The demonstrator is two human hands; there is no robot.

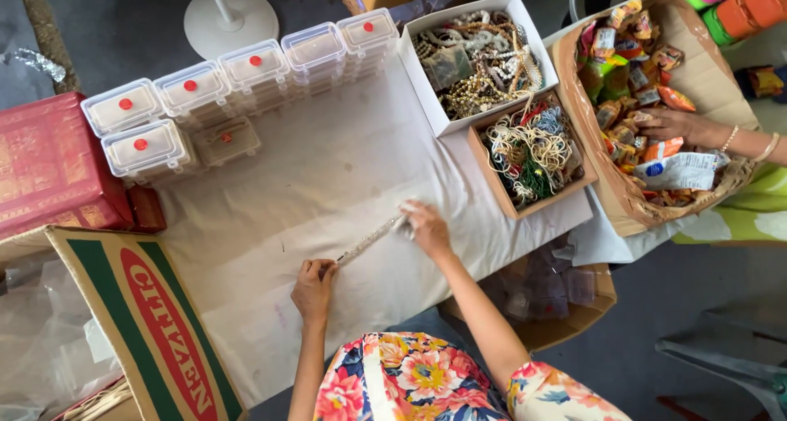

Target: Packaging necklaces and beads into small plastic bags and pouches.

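Left hand: the left hand lay on the white cloth-covered bench, its fingertips pinched on the near end of a long thin glittering strand.
Right hand: the right hand was closed on the far end of the same strand.
Strand: it stretched straight between both hands, slanting across the cloth near the front middle of the bench.
Clear boxes: stacked clear plastic lidded boxes, each with a round red sticker on top, stood in a row along the far edge, with more at the left.
Bead boxes: a white square cardboard box of pearly bead strings sat far right; touching it, a brown square box of mixed coloured cords.
Cartons: a red patterned flat box lay at the left; below it, a brown carton with a red oval label edged in green.
Other person: another person's bangled hand rested in a large brown carton of colourful packets at the right.
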